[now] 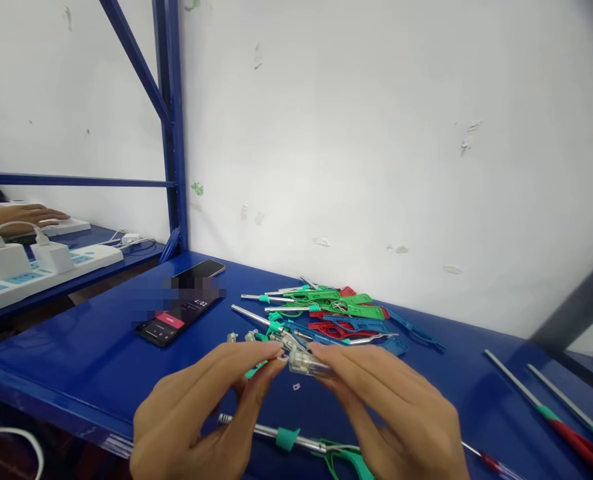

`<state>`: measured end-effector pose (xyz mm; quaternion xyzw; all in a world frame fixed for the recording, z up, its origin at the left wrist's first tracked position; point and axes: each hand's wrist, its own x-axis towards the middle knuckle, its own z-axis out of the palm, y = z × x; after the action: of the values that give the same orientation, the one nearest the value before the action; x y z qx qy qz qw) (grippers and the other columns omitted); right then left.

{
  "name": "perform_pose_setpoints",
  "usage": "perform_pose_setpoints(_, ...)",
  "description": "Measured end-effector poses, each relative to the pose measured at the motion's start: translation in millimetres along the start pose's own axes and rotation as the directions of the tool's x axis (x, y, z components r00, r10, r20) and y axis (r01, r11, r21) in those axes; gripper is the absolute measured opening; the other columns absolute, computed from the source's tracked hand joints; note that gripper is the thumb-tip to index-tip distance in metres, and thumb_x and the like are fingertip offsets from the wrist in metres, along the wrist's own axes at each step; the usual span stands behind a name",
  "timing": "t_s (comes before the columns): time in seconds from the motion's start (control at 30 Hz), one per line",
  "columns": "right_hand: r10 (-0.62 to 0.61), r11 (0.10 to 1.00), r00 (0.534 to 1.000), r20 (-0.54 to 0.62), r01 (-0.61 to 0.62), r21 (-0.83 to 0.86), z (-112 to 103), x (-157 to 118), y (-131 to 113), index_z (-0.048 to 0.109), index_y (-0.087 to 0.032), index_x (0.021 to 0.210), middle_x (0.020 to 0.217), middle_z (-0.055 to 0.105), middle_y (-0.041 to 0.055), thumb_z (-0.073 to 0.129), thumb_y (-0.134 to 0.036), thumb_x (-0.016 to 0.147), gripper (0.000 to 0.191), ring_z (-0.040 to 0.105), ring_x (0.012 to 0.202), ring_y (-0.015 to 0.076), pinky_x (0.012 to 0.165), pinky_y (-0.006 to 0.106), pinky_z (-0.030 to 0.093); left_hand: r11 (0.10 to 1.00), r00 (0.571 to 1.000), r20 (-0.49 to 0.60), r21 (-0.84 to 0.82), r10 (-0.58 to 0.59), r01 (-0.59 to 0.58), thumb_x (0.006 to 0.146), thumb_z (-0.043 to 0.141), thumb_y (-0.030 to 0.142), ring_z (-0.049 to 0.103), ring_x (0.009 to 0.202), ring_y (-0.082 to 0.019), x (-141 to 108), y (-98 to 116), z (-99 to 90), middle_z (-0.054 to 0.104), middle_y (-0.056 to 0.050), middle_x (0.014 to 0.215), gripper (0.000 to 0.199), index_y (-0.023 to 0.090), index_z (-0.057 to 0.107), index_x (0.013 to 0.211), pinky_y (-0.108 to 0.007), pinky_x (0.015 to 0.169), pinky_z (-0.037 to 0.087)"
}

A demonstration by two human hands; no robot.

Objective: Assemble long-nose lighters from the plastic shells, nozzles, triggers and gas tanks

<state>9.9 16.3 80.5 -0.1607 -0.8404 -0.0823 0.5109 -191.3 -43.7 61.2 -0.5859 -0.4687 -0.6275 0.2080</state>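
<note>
At lower centre, the right hand (396, 400) pinches a small, clear plastic piece (307, 363), see-through with pale details inside, between thumb and fingers. The piece points toward the left hand (201, 407), just beside its fingertips, which are drawn together; whether they grip anything, I cannot tell. Below, between the hands, a metal rod (263, 431) with a green band lies on the blue worktop (91, 353). Beyond, near the frame's centre, green, red and blue handles (356, 310) lie heaped.
</note>
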Motion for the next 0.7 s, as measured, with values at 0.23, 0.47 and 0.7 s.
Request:
perform_pose_setpoints(0.23,-0.003,1.0,1.0,-0.01,0.003,0.024,-2.4,7.3,-5.7,0.078,-0.017,0.122,0.104,0.089,0.003,0.07,-0.006,0.105,0.022,0.086,0.089,0.0137,0.084,0.022,0.068,0.998,0.998,0.017,-0.012,0.055,-0.055,0.1,0.076,0.015,0.082,0.073,-0.017,3.0,-1.6,-4.2,0.086,0.004,0.089,0.014,0.028,0.08,0.101,-0.026,0.069,0.068)
perform_pose_setpoints(0.47,0.042,0.999,0.998,-0.052,-0.043,-0.013,1.6,-2.4,-10.1,0.08,-0.02,0.123,0.1,0.089,0.0016,0.074,-0.009,0.101,0.026,0.085,0.079,0.0165,0.077,0.028,0.068,0.995,0.994,0.056,0.004,0.095,-0.096,0.102,0.07,0.012,0.079,0.061,-0.016,6.4,-2.4,-5.7,0.084,0.003,0.08,0.016,0.026,0.078,0.098,-0.023,0.063,0.067)
perform_pose_setpoints(0.7,0.003,0.988,1.0,0.002,-0.002,-0.153,1.1,-8.0,-12.5,0.08,-0.021,0.128,0.093,0.088,0.0019,0.07,-0.016,0.107,0.024,0.082,0.073,0.0179,0.075,0.031,0.064,0.975,0.978,0.061,0.086,0.202,-0.206,0.1,0.067,0.006,0.082,0.067,-0.017,7.2,-8.1,-4.2,0.085,0.002,0.084,0.02,0.025,0.075,0.103,-0.024,0.07,0.068)
